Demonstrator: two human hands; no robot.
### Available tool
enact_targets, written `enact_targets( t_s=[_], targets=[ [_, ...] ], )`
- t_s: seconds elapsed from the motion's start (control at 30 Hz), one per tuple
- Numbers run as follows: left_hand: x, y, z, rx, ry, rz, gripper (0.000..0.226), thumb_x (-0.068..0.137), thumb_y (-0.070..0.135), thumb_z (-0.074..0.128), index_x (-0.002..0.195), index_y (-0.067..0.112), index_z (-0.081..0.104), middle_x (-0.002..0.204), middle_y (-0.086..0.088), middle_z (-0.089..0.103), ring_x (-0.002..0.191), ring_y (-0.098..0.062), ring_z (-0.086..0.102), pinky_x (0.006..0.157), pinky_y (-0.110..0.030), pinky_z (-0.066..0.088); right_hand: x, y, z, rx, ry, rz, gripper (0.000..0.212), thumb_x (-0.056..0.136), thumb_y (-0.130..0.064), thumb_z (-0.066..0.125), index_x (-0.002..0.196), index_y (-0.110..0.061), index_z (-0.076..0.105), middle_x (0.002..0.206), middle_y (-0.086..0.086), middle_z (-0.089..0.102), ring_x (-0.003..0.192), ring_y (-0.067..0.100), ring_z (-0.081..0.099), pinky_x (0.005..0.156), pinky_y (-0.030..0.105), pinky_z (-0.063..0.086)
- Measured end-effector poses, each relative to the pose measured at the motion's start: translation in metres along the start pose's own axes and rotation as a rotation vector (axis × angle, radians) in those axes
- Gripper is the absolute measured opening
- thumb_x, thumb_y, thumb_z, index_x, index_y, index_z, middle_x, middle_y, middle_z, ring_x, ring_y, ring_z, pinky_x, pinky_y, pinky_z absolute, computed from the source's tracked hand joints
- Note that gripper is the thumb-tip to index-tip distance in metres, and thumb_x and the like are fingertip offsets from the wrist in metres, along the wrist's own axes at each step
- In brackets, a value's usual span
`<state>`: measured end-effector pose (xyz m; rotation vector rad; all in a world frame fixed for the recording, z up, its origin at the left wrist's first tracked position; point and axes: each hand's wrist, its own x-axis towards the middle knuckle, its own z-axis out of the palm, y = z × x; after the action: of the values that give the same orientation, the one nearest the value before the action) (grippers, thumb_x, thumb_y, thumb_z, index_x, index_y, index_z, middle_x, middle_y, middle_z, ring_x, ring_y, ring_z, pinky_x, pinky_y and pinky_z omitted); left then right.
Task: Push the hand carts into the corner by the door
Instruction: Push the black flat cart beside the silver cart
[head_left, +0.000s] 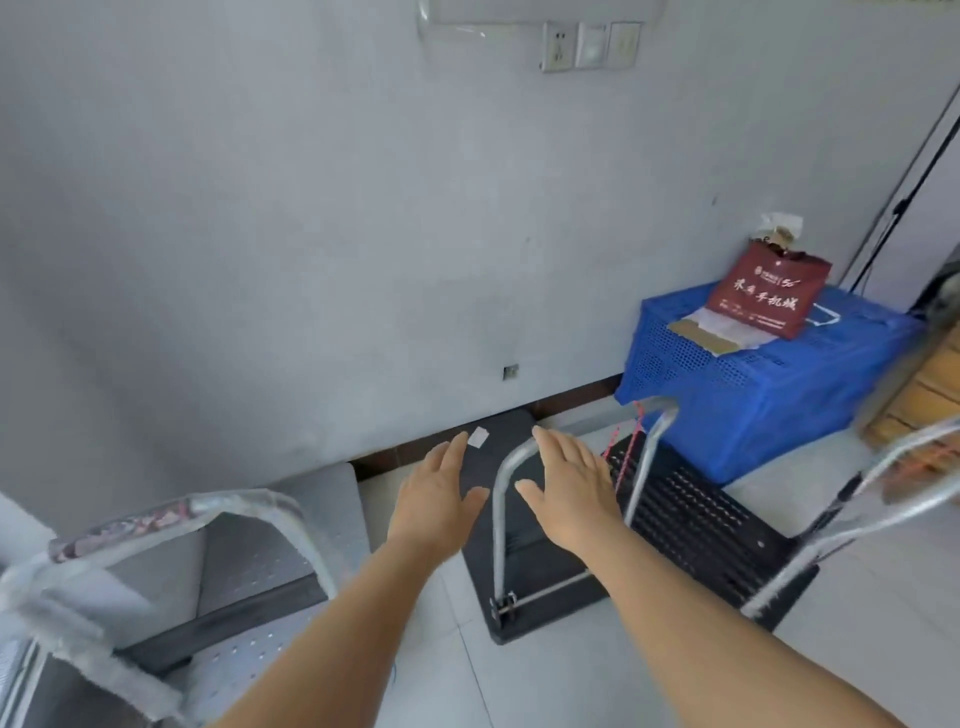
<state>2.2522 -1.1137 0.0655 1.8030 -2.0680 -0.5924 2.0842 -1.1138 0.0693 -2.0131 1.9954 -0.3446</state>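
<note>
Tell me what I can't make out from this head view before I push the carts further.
- Door and corner: not identifiable in the head view.
- Grey cart: its near end is cut off by the left and bottom edges.
- Black cart handle: the right hand covers the top bar, so contact is unclear.
- Third handle: blurred, runs off the right edge.
- Left hand: open, grips nothing.
</note>
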Motion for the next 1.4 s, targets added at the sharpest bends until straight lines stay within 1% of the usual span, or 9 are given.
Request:
enact_targets(
  t_s=[0.33, 0.53, 0.67, 0.73, 0.8, 0.97, 1.1, 1.27, 1.4],
  targets=[
    [0.091, 0.092, 0.082, 0.023, -0.085, -0.096, 0.068, 0.095, 0.037, 0.048, 0.152, 0.027, 0.011, 0.158, 0.003, 0.020, 0.142, -0.021, 0.028, 0.116, -0.037, 0.028, 0.084, 0.144, -0.038, -0.039, -0.037, 0.009, 0.072, 0.096, -0.045, 0.044, 0.153, -0.020, 0.006, 0.160, 0.001, 0.012, 0.148, 0.021, 0.008, 0.119, 0.043, 0.018],
    [0.125, 0.102, 0.106, 0.105, -0.126, -0.184, 0.067, 0.097, 0.037, 0.046, 0.152, 0.027, 0.010, 0.159, 0.002, 0.018, 0.144, -0.021, 0.023, 0.117, -0.036, 0.025, 0.129, 0.189, -0.033, -0.099, -0.137, 0.010, 0.077, 0.095, -0.047, 0.045, 0.153, -0.024, 0.000, 0.162, 0.003, 0.002, 0.149, 0.025, 0.001, 0.120, 0.047, 0.015],
    [0.139, 0.092, 0.117, 0.193, -0.214, -0.210, 0.064, 0.098, 0.036, 0.041, 0.152, 0.026, 0.008, 0.159, 0.002, 0.015, 0.147, -0.020, 0.016, 0.117, -0.040, 0.021, 0.146, 0.208, -0.021, -0.169, -0.231, -0.010, 0.077, 0.095, -0.045, 0.047, 0.152, -0.027, -0.002, 0.161, 0.003, -0.002, 0.148, 0.028, -0.004, 0.118, 0.051, 0.012],
    [0.143, 0.089, 0.123, 0.214, -0.243, -0.210, 0.060, 0.098, 0.036, 0.040, 0.151, 0.026, 0.012, 0.155, 0.002, 0.025, 0.143, -0.021, 0.023, 0.114, -0.040, 0.024, 0.150, 0.214, -0.014, -0.204, -0.251, -0.031, 0.074, 0.095, -0.045, 0.046, 0.151, -0.028, 0.001, 0.160, 0.003, 0.001, 0.148, 0.029, -0.003, 0.117, 0.052, 0.012],
    [0.144, 0.087, 0.126, 0.225, -0.235, -0.203, 0.055, 0.098, 0.036, 0.039, 0.149, 0.029, 0.019, 0.145, 0.000, 0.036, 0.134, -0.023, 0.033, 0.109, -0.037, 0.029, 0.152, 0.216, -0.011, -0.229, -0.226, -0.057, 0.066, 0.095, -0.045, 0.044, 0.150, -0.029, 0.013, 0.156, 0.005, 0.013, 0.145, 0.028, 0.007, 0.115, 0.049, 0.018],
    [0.134, 0.083, 0.132, 0.206, -0.203, -0.224, 0.042, 0.098, 0.038, 0.039, 0.140, 0.036, 0.034, 0.124, -0.004, 0.046, 0.120, -0.023, 0.037, 0.099, -0.034, 0.038, 0.148, 0.213, -0.015, -0.153, -0.194, -0.110, 0.036, 0.096, -0.041, 0.044, 0.129, -0.027, 0.046, 0.128, 0.005, 0.039, 0.123, 0.024, 0.033, 0.102, 0.036, 0.031],
    [0.107, 0.078, 0.134, 0.155, -0.178, -0.259, 0.031, 0.099, 0.037, 0.037, 0.127, 0.029, 0.046, 0.115, -0.004, 0.047, 0.112, -0.022, 0.041, 0.086, -0.032, 0.043, 0.124, 0.210, -0.006, -0.254, -0.242, -0.149, 0.032, 0.097, -0.042, 0.038, 0.126, -0.034, 0.045, 0.126, 0.000, 0.049, 0.123, 0.023, 0.035, 0.099, 0.042, 0.028],
    [0.063, 0.068, 0.126, 0.158, -0.170, -0.278, 0.027, 0.100, 0.036, 0.037, 0.121, 0.025, 0.050, 0.112, -0.004, 0.048, 0.095, -0.020, 0.051, 0.074, -0.029, 0.043, 0.080, 0.189, 0.000, -0.271, -0.337, -0.136, 0.035, 0.100, -0.041, 0.033, 0.134, -0.038, 0.038, 0.134, 0.000, 0.046, 0.129, 0.025, 0.031, 0.105, 0.054, 0.023],
    [0.027, 0.054, 0.118, 0.210, -0.194, -0.298, 0.025, 0.100, 0.033, 0.035, 0.120, 0.025, 0.049, 0.113, -0.006, 0.048, 0.095, -0.026, 0.055, 0.082, -0.035, 0.049, 0.040, 0.166, 0.008, -0.260, -0.365, -0.120, 0.031, 0.100, -0.040, 0.032, 0.130, -0.037, 0.039, 0.129, -0.001, 0.047, 0.125, 0.024, 0.033, 0.103, 0.058, 0.024]
  ],
)
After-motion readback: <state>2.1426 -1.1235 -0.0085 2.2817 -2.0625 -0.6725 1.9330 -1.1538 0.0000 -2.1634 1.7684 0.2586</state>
